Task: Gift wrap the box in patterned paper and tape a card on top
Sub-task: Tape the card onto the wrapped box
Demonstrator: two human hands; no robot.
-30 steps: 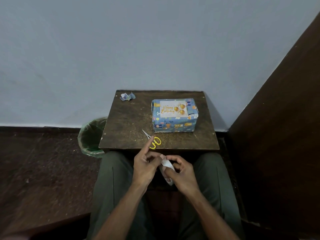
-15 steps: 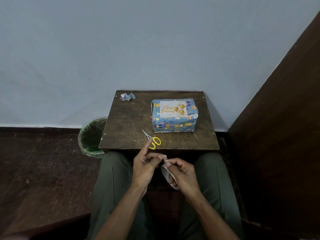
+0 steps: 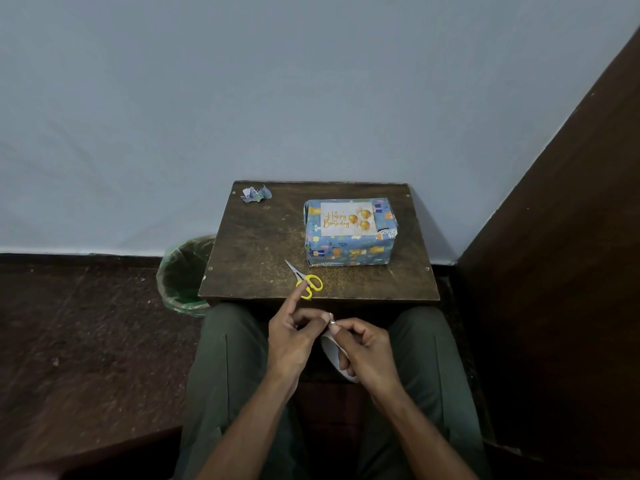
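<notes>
— fingertips of both hands pinched together over the lap, meeting on a small pale bit, too tiny to name. left hand otherwise curled, index finger stuck out toward the scissors.

— and the right?

— right hand closed round a whitish roll, looks like tape, mostly hidden under the knuckles; only a curved edge showing.

— farther out?

— yellow-handled scissors lying at the near edge of the small wooden table, blades aimed up-left, one handle loop partly covered by the index fingertip. wrapped box sitting on the right half of the table, well apart from the hands, long axis running left to right, broad face up.

— card?

— card flat on top, "happy birthday" reading upright, long side along the box's length. no telling whether taped down. crumpled paper scrap at the far left corner. green bin beside the table, partly hidden behind it.
</notes>
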